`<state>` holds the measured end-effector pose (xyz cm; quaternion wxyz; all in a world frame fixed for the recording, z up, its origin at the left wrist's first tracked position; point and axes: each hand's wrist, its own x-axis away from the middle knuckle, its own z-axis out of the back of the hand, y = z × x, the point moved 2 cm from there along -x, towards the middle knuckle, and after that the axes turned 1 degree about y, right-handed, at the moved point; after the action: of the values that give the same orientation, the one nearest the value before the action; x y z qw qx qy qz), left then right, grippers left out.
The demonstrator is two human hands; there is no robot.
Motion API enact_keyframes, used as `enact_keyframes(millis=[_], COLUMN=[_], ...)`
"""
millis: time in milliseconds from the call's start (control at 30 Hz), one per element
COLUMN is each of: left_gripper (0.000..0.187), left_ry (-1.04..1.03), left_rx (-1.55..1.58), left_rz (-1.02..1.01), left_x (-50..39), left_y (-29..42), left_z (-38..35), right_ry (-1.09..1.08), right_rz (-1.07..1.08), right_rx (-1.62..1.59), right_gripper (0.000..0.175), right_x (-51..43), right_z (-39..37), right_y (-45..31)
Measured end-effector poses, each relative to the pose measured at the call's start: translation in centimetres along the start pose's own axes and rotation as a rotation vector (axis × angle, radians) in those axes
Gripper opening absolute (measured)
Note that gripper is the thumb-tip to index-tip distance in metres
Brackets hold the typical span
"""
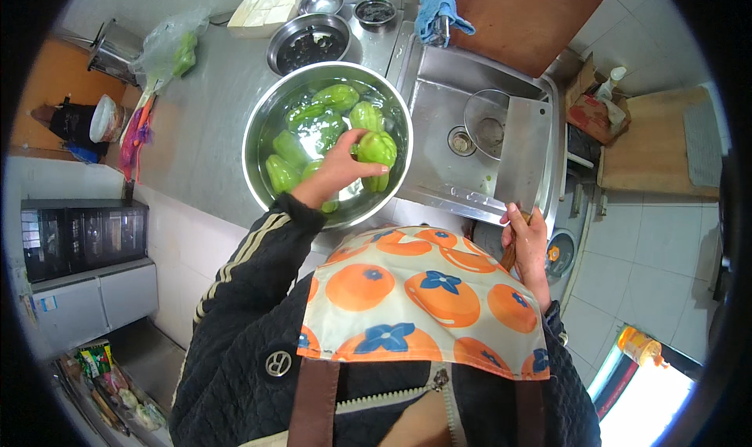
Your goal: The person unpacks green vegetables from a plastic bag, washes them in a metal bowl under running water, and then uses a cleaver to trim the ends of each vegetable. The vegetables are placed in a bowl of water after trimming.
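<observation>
A large stainless steel basin (251,153) of water holds several green chayotes (336,97). Over its right part my left hand (341,165) has its fingers and thumb around one chayote (376,148); another lies just below that one. My right hand (526,238) grips the wooden handle of a broad cleaver (521,153), whose wide blade extends over the right side of the steel sink (432,118). Beneath the blade, partly covered by it, a round wire strainer (484,115) rests in the sink beside the drain.
Behind the basin stand a steel bowl with dark soaked pieces (308,44), a small bowl (376,12) and a block of tofu (264,12). A plastic bag (170,50) lies at left. A blue cloth (437,12) hangs over the faucet, near a brown board (529,18).
</observation>
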<state>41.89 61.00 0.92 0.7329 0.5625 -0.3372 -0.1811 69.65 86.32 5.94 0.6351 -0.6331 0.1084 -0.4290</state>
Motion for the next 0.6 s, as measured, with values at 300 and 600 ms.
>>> enact_keyframes(millis=[300,600], left_gripper=[0.058,0.085], left_ry=[0.072,-0.113], left_rx=[0.672,0.009], left_rz=[0.136,-0.288], left_x=[1.9,0.4], left_y=[2.5,8.5], left_z=[0.9,-7.3], right_ry=[0.132,0.027], right_rz=[0.040,1.163], right_rx=[0.125,0.667], right_gripper=[0.024,0.049], right_x=[-2.2,-0.8], right_z=[1.7,1.4], right_y=[-0.8,-7.7])
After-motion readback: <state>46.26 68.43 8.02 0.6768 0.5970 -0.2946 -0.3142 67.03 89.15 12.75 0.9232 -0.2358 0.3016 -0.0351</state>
